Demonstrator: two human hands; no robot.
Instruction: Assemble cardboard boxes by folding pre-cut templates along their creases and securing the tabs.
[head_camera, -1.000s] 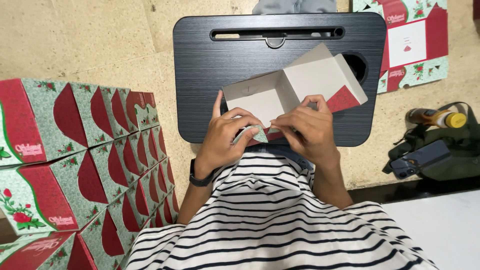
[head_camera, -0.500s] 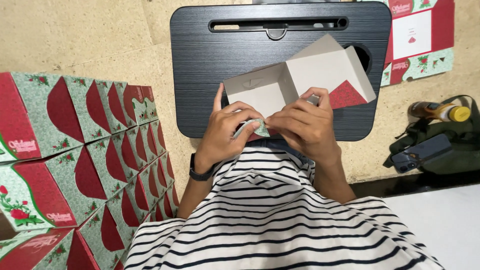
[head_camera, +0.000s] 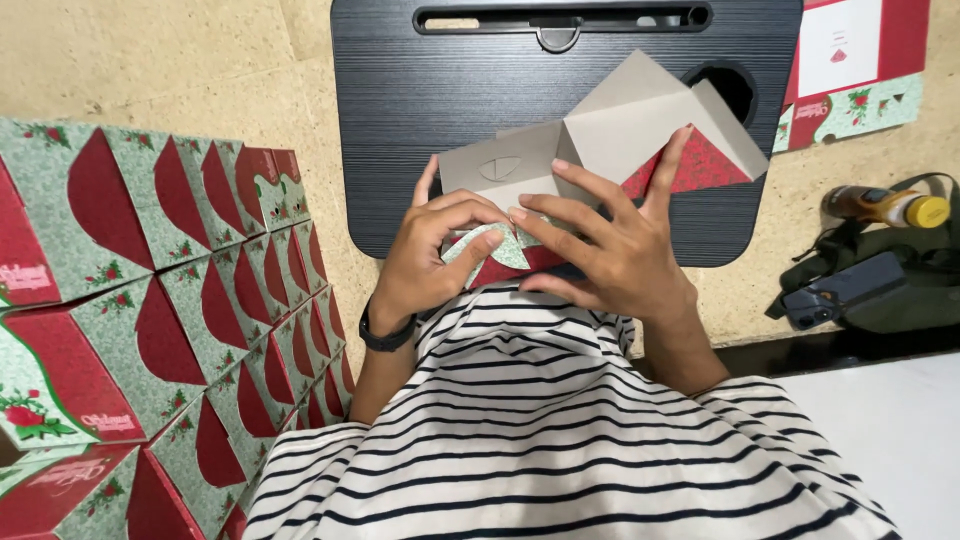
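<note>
On the black lap desk (head_camera: 420, 120) lies a partly folded cardboard box (head_camera: 600, 135), grey inside and red and green outside, its near edge against the person's striped shirt (head_camera: 540, 430). The left hand (head_camera: 430, 260) curls its fingers around the box's rounded green flap (head_camera: 500, 248), pinching it between thumb and forefinger. The right hand (head_camera: 610, 240) rests on the box with fingers spread and pressing flat, forefinger tip meeting the same flap. A dark band (head_camera: 385, 335) sits on the left wrist. To the left stand rows of finished boxes (head_camera: 170, 300) of the same pattern. To the right, on the floor, lie flat box blanks (head_camera: 860, 60), a yellow-capped bottle (head_camera: 885, 207) and a dark green bag (head_camera: 900, 290).
</note>
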